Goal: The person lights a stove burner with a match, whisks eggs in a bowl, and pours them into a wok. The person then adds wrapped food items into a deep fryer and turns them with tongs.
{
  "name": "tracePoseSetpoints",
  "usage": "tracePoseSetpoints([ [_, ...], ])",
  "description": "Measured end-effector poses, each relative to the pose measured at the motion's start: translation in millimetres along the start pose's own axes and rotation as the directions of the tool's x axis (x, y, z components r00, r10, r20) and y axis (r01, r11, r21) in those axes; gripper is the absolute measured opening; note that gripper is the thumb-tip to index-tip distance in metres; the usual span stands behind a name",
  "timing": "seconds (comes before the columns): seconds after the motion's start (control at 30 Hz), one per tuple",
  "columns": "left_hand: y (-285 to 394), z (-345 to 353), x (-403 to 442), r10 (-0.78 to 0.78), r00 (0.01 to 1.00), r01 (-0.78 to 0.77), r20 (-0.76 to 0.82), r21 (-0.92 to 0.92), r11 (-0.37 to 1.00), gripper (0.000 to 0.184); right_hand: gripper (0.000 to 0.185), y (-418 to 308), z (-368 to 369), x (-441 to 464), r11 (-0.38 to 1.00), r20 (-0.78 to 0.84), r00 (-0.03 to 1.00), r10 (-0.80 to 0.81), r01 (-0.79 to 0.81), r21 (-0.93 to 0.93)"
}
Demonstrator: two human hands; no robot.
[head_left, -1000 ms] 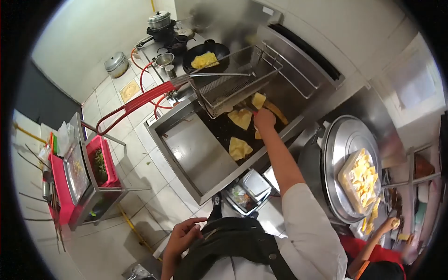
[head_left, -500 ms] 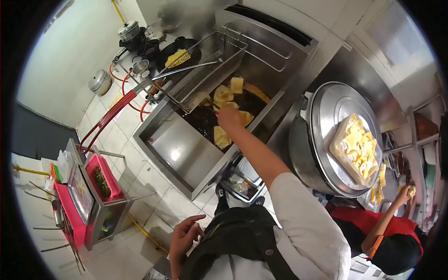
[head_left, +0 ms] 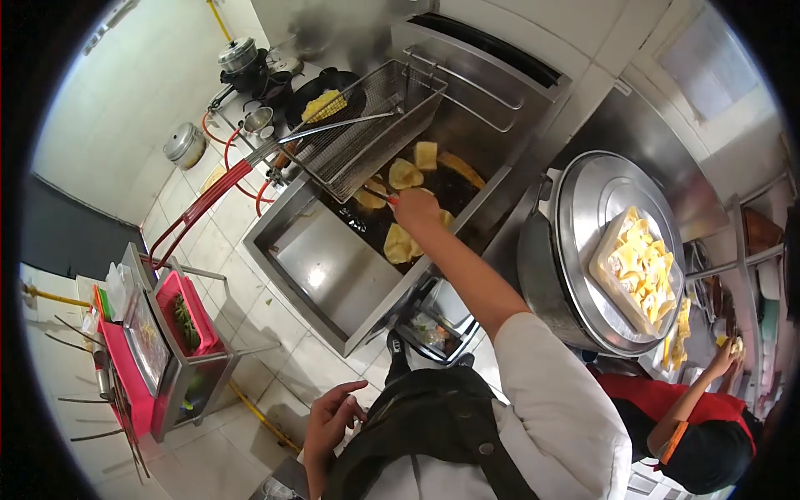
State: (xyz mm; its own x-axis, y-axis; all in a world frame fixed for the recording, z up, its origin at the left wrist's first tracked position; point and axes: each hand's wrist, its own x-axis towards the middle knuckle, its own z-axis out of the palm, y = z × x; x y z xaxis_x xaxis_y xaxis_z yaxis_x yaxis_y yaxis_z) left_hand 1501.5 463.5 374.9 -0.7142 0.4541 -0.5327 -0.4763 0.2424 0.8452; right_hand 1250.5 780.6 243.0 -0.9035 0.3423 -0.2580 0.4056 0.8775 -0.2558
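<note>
My right hand [head_left: 417, 208] is closed around a thin utensil with a red handle [head_left: 392, 200]. Most of that utensil is hidden by the hand, so its kind cannot be made out. It is over the dark oil of a steel fryer [head_left: 325, 292], where several yellow fried pieces [head_left: 406, 173] float around the hand. A wire fryer basket [head_left: 367, 133] with a long red handle rests across the fryer just beyond. Down by my dark apron [head_left: 425, 425], my left hand [head_left: 335, 421] hangs empty, index finger stretched out and the others loosely bent.
To the right, a tub of folded yellow dough pieces [head_left: 637, 275] sits on a big lidded pot [head_left: 575, 200]. A co-worker [head_left: 692, 408] handles something small beyond it. At the left stands a rack with pink bins [head_left: 187, 312]. A black wok [head_left: 325, 96] is behind the basket.
The floating pieces have shifted apart around my right hand, which has moved very slightly. The red-handled utensil shows more clearly now. My left hand keeps its pose.
</note>
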Motion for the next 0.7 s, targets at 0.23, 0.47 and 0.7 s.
tracePoseSetpoints([
  [0.23,6.8,-3.5,-2.1,0.002,1.0,-0.002,0.001,-0.016,1.0,0.031,0.026,-6.9,8.4,12.7,1.0,-0.016,1.0,-0.006,0.006,-0.002],
  [0.47,1.8,-11.6,-0.6,0.028,0.999,-0.03,-0.028,-0.048,0.998,0.032,0.026,2.7,3.7,-1.7,0.992,0.006,0.999,-0.046,0.046,-0.115],
  [0.7,-1.1,-18.1,3.4,0.021,0.999,-0.019,0.027,-0.089,0.996,0.034,0.022,-1.0,-12.2,-26.8,0.98,0.028,0.997,-0.074,0.078,-0.184],
])
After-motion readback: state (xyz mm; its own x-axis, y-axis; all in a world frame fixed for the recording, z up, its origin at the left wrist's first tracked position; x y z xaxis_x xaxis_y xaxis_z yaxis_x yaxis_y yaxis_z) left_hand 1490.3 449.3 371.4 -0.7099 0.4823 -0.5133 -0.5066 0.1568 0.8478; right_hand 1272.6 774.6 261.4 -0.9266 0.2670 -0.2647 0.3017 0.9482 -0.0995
